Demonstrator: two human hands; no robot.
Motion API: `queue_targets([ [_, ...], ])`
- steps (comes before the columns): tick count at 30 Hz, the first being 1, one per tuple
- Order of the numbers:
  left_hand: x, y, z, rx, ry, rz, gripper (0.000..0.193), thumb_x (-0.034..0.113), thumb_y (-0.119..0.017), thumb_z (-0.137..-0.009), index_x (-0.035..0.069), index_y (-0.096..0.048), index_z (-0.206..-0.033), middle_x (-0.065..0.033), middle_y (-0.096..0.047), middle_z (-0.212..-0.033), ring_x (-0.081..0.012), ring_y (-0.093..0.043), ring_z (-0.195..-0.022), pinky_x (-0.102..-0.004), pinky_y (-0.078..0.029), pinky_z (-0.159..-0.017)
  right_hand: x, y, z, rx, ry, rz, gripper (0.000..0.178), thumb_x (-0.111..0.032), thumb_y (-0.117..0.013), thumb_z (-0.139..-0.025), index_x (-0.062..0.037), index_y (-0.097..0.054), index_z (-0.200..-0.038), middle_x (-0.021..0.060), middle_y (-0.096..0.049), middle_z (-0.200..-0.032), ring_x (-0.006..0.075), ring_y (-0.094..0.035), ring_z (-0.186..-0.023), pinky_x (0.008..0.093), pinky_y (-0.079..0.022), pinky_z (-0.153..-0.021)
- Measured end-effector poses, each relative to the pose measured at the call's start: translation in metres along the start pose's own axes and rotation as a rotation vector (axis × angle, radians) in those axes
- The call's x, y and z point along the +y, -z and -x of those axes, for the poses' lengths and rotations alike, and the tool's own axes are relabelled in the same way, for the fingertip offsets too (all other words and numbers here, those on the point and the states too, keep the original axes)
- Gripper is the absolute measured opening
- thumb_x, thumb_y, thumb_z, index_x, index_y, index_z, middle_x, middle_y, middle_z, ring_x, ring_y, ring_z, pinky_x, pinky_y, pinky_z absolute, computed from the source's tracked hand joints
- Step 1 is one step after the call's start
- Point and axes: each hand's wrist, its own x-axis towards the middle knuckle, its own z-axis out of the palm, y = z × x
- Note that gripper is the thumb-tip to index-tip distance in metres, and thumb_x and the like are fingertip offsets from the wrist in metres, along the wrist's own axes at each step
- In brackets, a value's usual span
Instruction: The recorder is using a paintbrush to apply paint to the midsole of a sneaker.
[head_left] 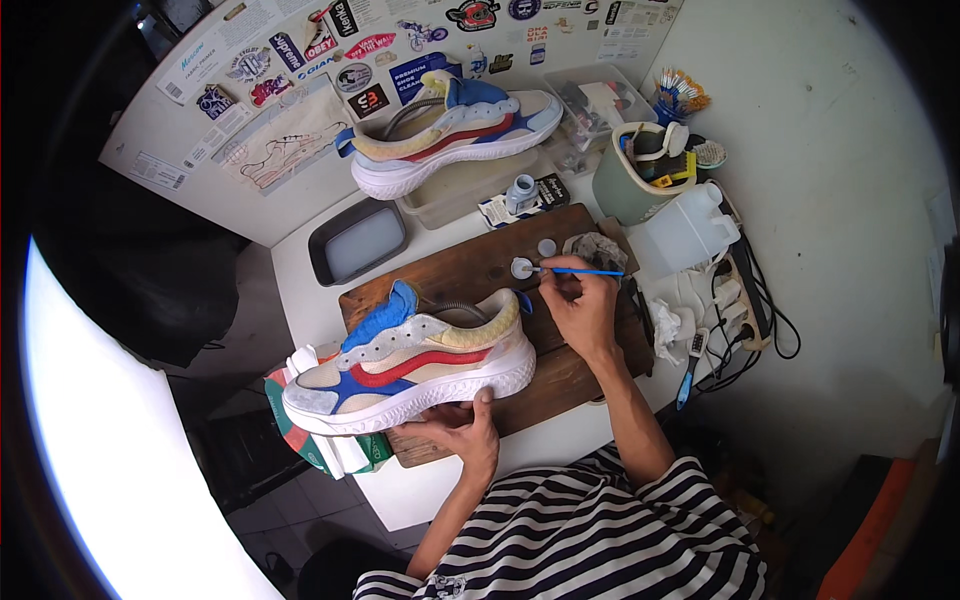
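Left hand (463, 436) clamped on the sole (400, 409) of a cream, red-and-blue sneaker (415, 370), eight o'clock on brown wooden board (468, 263), toe overhanging the edge. Right hand (582, 310), apart, pinching slim blue paintbrush (585, 271), tip at small round white cap (520, 267), twelve o'clock. Bare board: four o'clock.

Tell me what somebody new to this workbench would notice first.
Probably the blue, red and cream fabric sneaker with its chunky white sole, held by the left hand at centre-left. A matching blue, red and cream sneaker sits at the back, before an upright white panel dotted with colourful stickers. Near the middle, the right hand holds a thin blue-handled brush, its tip at a small round white cup.
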Motion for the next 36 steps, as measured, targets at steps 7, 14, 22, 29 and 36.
queue_targets([
  [7, -0.009, 0.008, -0.005, -0.036, -0.001, -0.032, 0.13, -0.003, -0.078, -0.076, 0.016, 0.027, -0.15, -0.0209, -0.009, -0.156, -0.0299, -0.023, -0.141, -0.0409, -0.024, -0.117, -0.01, 0.021, 0.034, 0.129, -0.128, -0.628, 0.015, 0.005, -0.059, -0.093, 0.0042, -0.06, -0.108, 0.0129, -0.068, -0.089, 0.0136, -0.065, -0.076, 0.0296, -0.059, -0.075],
  [14, -0.004, 0.004, -0.005, -0.011, 0.022, -0.027, 0.126, -0.003, -0.077, -0.077, 0.016, 0.023, -0.151, -0.0212, -0.011, -0.155, -0.0306, -0.023, -0.142, -0.0414, -0.022, -0.118, -0.035, 0.017, 0.07, -0.004, -0.14, -0.759, 0.011, 0.004, -0.056, -0.095, 0.0064, -0.059, -0.106, 0.0161, -0.065, -0.094, 0.0137, -0.062, -0.075, 0.0378, -0.063, -0.074],
  [22, -0.003, 0.001, -0.005, -0.015, 0.0, 0.014, 0.122, -0.004, -0.075, -0.079, 0.017, 0.021, -0.152, -0.0207, -0.018, -0.153, -0.0305, -0.028, -0.139, -0.0408, -0.029, -0.115, -0.036, 0.014, 0.07, -0.095, -0.109, -0.673, 0.013, 0.004, -0.058, -0.095, 0.0091, -0.06, -0.107, 0.0148, -0.066, -0.097, 0.0138, -0.067, -0.081, 0.0322, -0.063, -0.076],
  [29, -0.006, 0.005, -0.005, 0.006, 0.018, 0.003, 0.119, -0.004, -0.075, -0.079, 0.017, 0.017, -0.152, -0.0226, -0.019, -0.151, -0.0311, -0.029, -0.138, -0.0411, -0.029, -0.115, -0.034, 0.012, 0.071, -0.116, -0.125, -0.662, 0.017, 0.001, -0.063, -0.094, 0.0088, -0.061, -0.109, 0.0147, -0.064, -0.104, 0.0176, -0.069, -0.091, 0.0282, -0.061, -0.077],
  [36, -0.006, 0.005, -0.005, -0.004, 0.003, 0.008, 0.12, -0.002, -0.077, -0.079, 0.017, 0.017, -0.152, -0.0229, -0.018, -0.151, -0.0317, -0.028, -0.138, -0.0424, -0.029, -0.115, -0.033, 0.013, 0.071, -0.13, -0.095, -0.661, 0.017, 0.001, -0.062, -0.094, 0.0089, -0.061, -0.109, 0.0145, -0.064, -0.105, 0.0184, -0.069, -0.092, 0.0285, -0.061, -0.077],
])
